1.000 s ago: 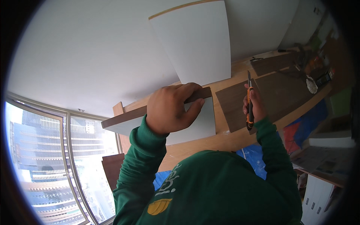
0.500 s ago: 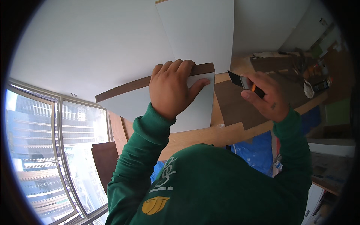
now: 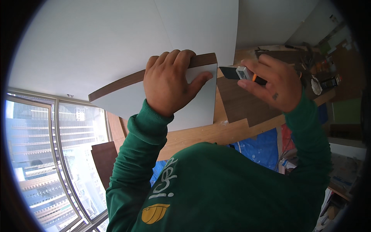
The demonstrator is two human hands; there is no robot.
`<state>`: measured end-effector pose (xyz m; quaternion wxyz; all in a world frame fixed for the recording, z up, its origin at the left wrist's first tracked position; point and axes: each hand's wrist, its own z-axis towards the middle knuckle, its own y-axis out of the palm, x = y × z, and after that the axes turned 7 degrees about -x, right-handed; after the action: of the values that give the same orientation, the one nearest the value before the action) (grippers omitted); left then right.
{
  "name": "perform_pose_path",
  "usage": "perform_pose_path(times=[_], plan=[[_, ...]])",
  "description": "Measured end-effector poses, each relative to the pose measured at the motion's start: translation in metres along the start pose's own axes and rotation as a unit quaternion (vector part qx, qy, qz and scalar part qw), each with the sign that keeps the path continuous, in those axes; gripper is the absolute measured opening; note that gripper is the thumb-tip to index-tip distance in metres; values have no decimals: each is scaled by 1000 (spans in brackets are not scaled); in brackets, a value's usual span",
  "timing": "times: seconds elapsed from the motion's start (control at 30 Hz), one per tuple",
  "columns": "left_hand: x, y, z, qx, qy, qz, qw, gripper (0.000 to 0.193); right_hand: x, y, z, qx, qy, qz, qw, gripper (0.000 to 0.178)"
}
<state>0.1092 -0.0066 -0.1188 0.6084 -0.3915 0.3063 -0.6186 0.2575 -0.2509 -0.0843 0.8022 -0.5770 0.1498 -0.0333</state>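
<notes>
My left hand (image 3: 168, 79) is closed over the top edge of a white panel (image 3: 195, 102). Its fingers wrap over the dark brown wood-look edge strip (image 3: 119, 83), and the thumb lies along the white face. My right hand (image 3: 276, 81) grips a utility knife (image 3: 243, 72) with a wide dark blade, a metal collar and an orange and black handle. The blade points left, its tip close to the panel's right edge near the upper corner; whether it touches I cannot tell.
The panel stands on a wooden worktop (image 3: 189, 135), beside a dark brown sheet (image 3: 245, 100). Tools and scraps (image 3: 309, 63) lie at the far right. Blue sheeting (image 3: 257, 149) hangs below the worktop. A large window (image 3: 58, 154) is at left, a brown board (image 3: 104, 162) near it.
The knife has swung from a slant to nearly level, and its blade has come left toward the panel's edge. My left hand and the panel appear slightly higher and further left.
</notes>
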Motion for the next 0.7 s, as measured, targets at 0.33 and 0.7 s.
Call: perform_pose_path(times=[0.33, 0.7], plan=[[2, 7, 3, 20, -2, 10, 1000, 74, 3, 3, 7, -12, -3, -52, 999, 45], [4, 13, 8, 24, -23, 37, 999, 80, 3, 0, 11, -16, -2, -49, 999, 45]])
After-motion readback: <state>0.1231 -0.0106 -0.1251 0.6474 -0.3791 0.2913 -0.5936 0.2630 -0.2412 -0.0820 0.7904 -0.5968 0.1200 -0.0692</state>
